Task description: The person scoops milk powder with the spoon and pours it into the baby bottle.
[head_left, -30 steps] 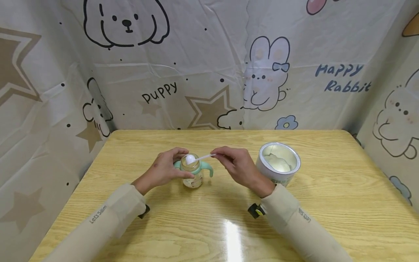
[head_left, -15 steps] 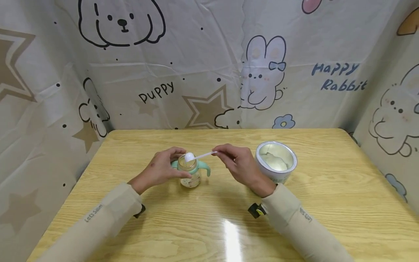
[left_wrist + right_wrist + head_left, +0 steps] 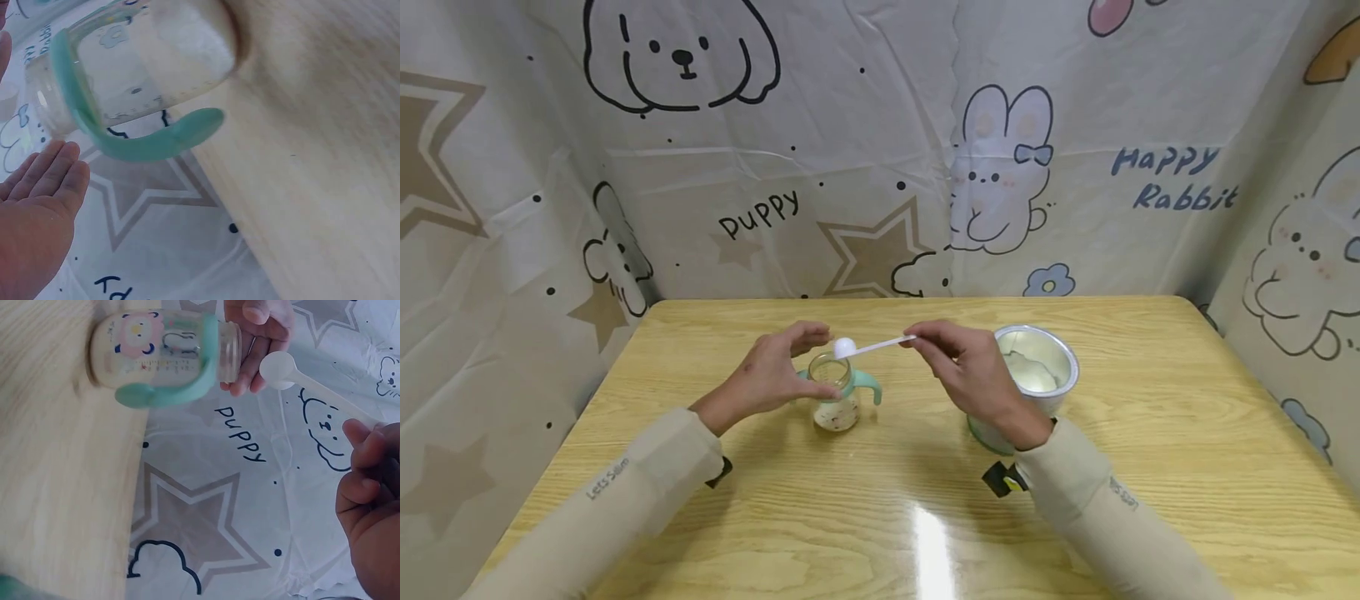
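Observation:
A clear baby bottle (image 3: 835, 412) with a mint-green handled collar stands uncapped on the table, pale powder at its bottom. My left hand (image 3: 771, 371) is spread around its neck, thumb in front and fingers behind. The left wrist view has those fingers (image 3: 53, 169) straight and apart from the glass. Between thumb and fingertips, my right hand (image 3: 966, 367) pinches the handle of a white measuring scoop (image 3: 845, 348). The scoop's bowl is just above the bottle's mouth; in the right wrist view the bowl (image 3: 278, 370) is apart from the bottle (image 3: 156, 353).
An open can (image 3: 1037, 343) of pale milk powder stands to the right, partly behind my right hand and wrist. The wooden table (image 3: 820, 517) ends at a printed cloth backdrop (image 3: 865, 167), with more cloth on both sides.
The scoop has risen out of the bottle's mouth and shifted slightly right with my right hand. My left fingers have lifted and opened away from the bottle's neck.

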